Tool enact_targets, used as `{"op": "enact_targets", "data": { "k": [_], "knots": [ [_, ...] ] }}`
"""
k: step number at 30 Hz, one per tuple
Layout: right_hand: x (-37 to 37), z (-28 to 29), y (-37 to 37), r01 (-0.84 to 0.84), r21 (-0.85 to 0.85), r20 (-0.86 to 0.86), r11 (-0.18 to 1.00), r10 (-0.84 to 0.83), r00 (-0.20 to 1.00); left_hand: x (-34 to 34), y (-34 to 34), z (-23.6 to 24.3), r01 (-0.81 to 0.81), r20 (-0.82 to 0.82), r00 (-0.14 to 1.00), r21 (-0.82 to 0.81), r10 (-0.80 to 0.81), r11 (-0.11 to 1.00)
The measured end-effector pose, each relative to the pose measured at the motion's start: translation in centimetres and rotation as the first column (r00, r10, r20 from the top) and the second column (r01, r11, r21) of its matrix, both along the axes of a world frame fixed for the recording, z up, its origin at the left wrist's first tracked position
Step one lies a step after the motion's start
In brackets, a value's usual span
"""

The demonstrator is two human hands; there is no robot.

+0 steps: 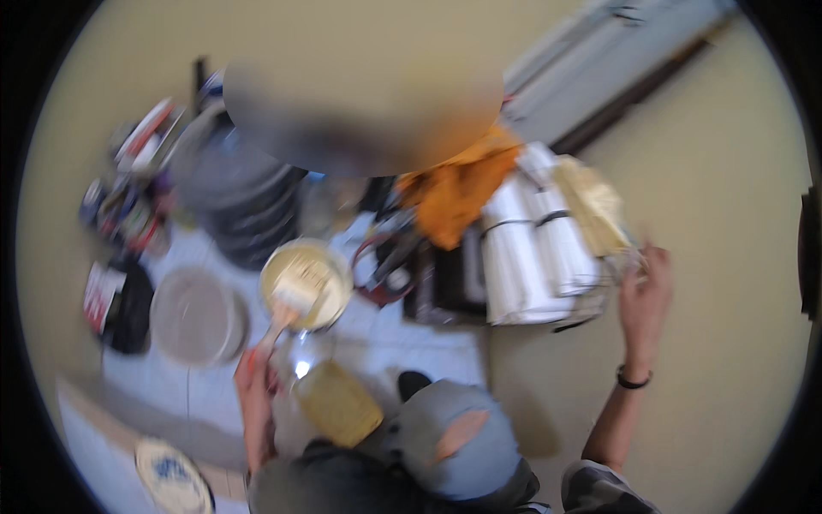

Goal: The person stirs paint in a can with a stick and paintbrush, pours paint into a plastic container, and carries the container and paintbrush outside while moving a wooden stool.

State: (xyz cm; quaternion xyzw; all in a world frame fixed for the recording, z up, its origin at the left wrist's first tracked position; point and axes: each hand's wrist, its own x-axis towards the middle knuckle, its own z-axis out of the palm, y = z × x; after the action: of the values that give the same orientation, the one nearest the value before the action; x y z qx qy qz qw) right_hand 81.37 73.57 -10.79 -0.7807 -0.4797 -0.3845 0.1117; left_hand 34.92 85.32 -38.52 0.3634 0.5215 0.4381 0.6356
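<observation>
My left hand (255,385) is closed around the handle of a wide paintbrush (280,320). The brush's head reaches into a round tub (341,267) of cream-coloured paint, at the tub's near left side. Out to the right, my right hand (648,291) is raised with its fingers drawn together at the edge of a crumpled, greyish plastic piece (610,270). Blur hides what, if anything, is between those fingers. Beside it lie white strapped bundles (527,265) and a pale yellow packet (591,201).
A grey basin (195,319) and a black bag (128,313) stand left of the paint. Behind are a large dark ribbed container (244,193) and an orange cloth (462,193). A yellow block-shaped object (338,403) lies near my knee (458,441). A blurred oval covers the top middle.
</observation>
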Motion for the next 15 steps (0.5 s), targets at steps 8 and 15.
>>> {"op": "enact_targets", "data": {
  "k": [8,15],
  "knots": [
    [-12.8,-6.6,4.6,-0.686,0.109,-0.954,0.720,0.270,0.133,2.8,-0.5,0.9,0.124,0.210,0.970,0.014,-0.124,0.992],
    [-20.3,-24.6,12.7,-0.796,0.289,-0.711,0.532,-0.437,-0.551,6.6,-3.0,0.7,0.187,0.235,0.950,0.099,-0.206,0.977]
  ]
}}
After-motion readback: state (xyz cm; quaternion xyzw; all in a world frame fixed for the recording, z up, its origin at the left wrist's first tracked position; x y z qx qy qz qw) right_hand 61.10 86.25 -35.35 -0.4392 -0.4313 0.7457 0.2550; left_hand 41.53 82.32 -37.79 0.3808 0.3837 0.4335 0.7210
